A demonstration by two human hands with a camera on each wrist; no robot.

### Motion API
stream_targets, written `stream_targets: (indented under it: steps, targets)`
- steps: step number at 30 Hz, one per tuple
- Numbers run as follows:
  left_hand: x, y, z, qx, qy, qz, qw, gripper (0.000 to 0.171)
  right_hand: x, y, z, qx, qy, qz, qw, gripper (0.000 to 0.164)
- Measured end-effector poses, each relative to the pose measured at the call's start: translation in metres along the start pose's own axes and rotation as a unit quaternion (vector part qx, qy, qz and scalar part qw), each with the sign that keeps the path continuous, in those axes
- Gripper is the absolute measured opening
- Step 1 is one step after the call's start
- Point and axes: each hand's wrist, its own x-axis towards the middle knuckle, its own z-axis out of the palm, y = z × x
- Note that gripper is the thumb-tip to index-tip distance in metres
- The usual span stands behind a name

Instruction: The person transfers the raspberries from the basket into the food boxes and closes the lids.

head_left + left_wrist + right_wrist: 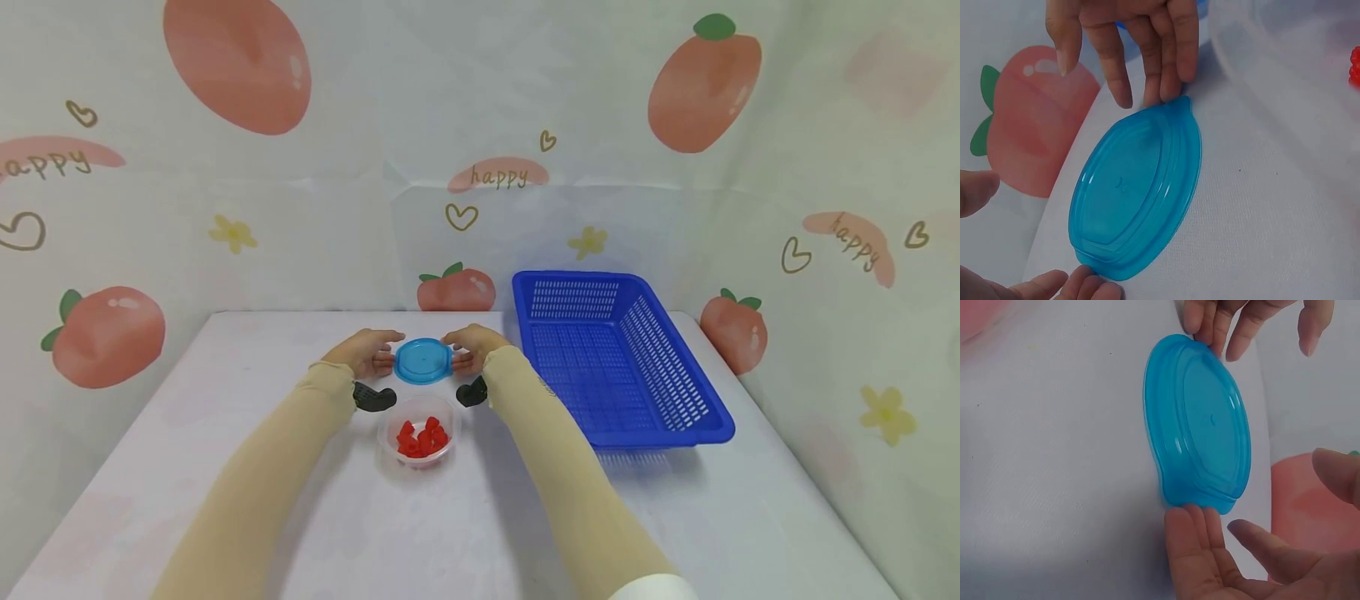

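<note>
A blue plastic lid (422, 361) lies on the white table between both hands. My left hand (363, 351) touches its left edge with the fingertips, thumb held apart. At the opposite edge, by the tab, my right hand (476, 345) touches the lid with fairly straight fingers and a raised thumb. The right wrist view shows those fingers (1192, 550) against the lid's rim. Nearer me, below the lid, stands a clear round tub (384, 421), uncovered, with several small red pieces (423, 439) inside. One piece (1355, 67) looks bumpy in the left wrist view.
A large blue slotted basket (637, 439) stands to the right, close beside the right forearm. Behind the table (225, 367) hangs a pale cloth (337, 242) printed with fruit, hearts and flowers. Dark wrist cameras (375, 398) sit just above the tub.
</note>
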Motion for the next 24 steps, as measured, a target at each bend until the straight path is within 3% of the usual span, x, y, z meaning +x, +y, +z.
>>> stream_targets:
  steps: [7, 10, 12, 14, 16, 19, 24]
  targets:
    - [0.001, -0.001, -0.002, -0.013, 0.0, -0.001, 0.9999, 0.066, 0.002, 0.001, -0.001, 0.013, -0.014, 0.003, 1.0, 0.05]
    - [0.001, -0.002, -0.003, -0.014, -0.002, 0.001, 0.9999, 0.061, 0.021, 0.003, -0.001, 0.017, -0.007, 0.013, 1.0, 0.044]
    - [0.001, -0.002, -0.004, -0.016, -0.002, 0.001, 0.9999, 0.06, 0.045, 0.007, -0.001, 0.019, -0.005, 0.017, 1.0, 0.04]
    - [0.002, -0.002, -0.005, -0.015, -0.001, 0.0, 0.9999, 0.06, 0.049, 0.007, -0.001, 0.026, -0.005, 0.018, 0.999, 0.038]
    - [0.003, -0.002, -0.006, -0.012, -0.001, -0.003, 0.9999, 0.06, 0.04, 0.006, 0.0, 0.038, -0.009, 0.017, 0.999, 0.038]
    - [0.001, -0.001, -0.007, -0.004, 0.001, -0.009, 1.0, 0.064, 0.009, 0.001, 0.0, 0.053, -0.013, 0.017, 0.998, 0.042]
    - [-0.002, 0.001, -0.009, 0.025, 0.001, -0.003, 0.9997, 0.07, 0.0, -0.001, -0.001, 0.052, -0.027, 0.009, 0.998, 0.043]
